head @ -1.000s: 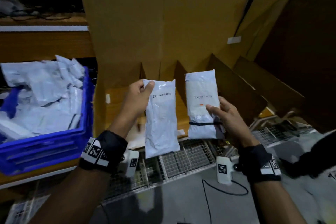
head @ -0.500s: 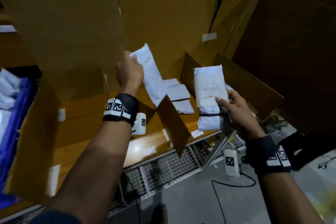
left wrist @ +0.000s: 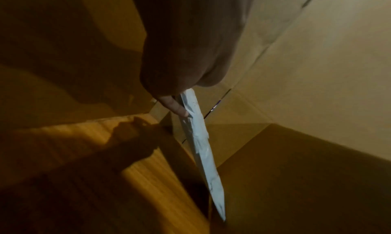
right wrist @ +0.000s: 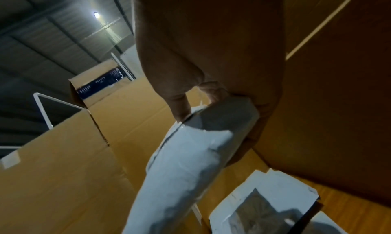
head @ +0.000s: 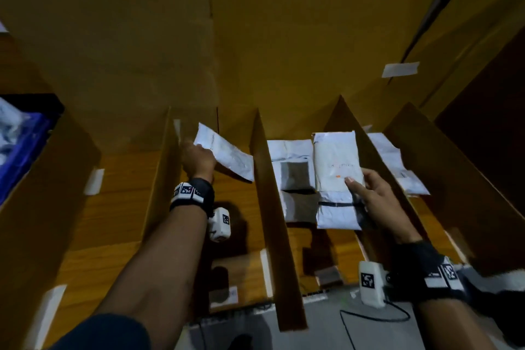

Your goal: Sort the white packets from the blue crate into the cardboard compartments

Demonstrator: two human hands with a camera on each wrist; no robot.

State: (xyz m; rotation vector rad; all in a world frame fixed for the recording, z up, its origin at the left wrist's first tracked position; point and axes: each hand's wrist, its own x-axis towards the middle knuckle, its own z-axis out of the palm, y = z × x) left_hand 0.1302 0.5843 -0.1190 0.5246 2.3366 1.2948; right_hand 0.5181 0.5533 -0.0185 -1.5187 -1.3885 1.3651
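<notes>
- Thin packet [head: 225,155] is pinched by the left hand [head: 197,158] inside the second compartment, between two cardboard dividers [head: 272,207], bare wood floor below it.
- Thick banded packet [head: 336,179] sits gripped in the right hand's [head: 375,199] curled fingers [head: 352,183], above the packets in the next slot.
- Half a second ago the left packet was higher, by the back wall; the blue crate [head: 20,148] now only peeks in far left.

a wooden shelf [head: 119,207] carries cardboard dividers [head: 272,207] with white packets [head: 292,150] between them.

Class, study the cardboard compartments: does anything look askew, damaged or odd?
Nothing looks damaged or spilled. The flat packet in the left hand hangs tilted above an empty compartment floor; the banded packet is in the right hand.
</notes>
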